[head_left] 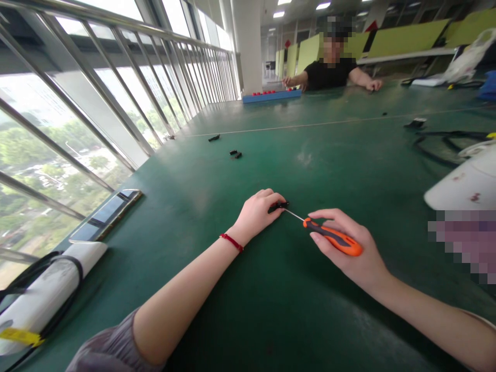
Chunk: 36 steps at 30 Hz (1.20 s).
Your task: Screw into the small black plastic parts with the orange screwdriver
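Observation:
Near the middle of the green table [271,165], my left hand [259,213] pinches a small black part [278,206] against the tabletop, a red cord round the wrist. To its right, my right hand [351,248] grips an orange and dark grey screwdriver [336,238] by its handle. The metal shaft points left, and its tip reaches the black part beside my left fingertips. Whether the tip touches the part is too small to tell.
Small black pieces [235,154] lie farther back. Across the table sits a person in black [333,75] by a blue tray [271,96] with red items. A phone [106,216] and cabled white device [50,294] lie left. A white object [465,178] and cables are right.

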Each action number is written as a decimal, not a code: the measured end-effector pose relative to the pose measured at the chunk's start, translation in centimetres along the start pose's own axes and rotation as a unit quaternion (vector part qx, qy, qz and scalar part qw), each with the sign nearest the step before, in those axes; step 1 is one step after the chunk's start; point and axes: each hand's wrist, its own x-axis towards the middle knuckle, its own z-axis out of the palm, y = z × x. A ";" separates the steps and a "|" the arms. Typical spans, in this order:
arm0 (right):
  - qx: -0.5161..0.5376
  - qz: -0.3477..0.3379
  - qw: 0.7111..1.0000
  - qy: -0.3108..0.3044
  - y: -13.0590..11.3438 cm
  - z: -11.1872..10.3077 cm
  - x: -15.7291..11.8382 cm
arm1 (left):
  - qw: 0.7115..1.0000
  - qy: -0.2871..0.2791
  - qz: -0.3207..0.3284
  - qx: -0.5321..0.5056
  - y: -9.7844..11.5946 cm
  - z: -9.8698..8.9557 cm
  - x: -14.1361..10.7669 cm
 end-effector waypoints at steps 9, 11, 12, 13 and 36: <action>-0.002 -0.039 0.995 0.090 -0.2 0.1 0.0 | 0.999 0.001 0.009 0.041 0.5 0.0 0.1; -0.003 -0.045 0.993 0.107 -0.2 0.1 -0.1 | 0.999 -0.002 0.011 0.044 0.5 0.0 0.1; 0.001 -0.041 0.994 0.098 -0.2 0.1 -0.1 | 0.999 -0.004 0.011 0.044 0.6 0.0 0.1; 0.005 -0.032 0.996 0.078 -0.3 0.0 -0.2 | 0.999 -0.006 0.009 0.043 0.6 0.0 0.1; 0.017 -0.045 0.993 0.106 0.2 -0.1 0.0 | 1.000 0.000 -0.007 0.016 0.5 0.0 0.0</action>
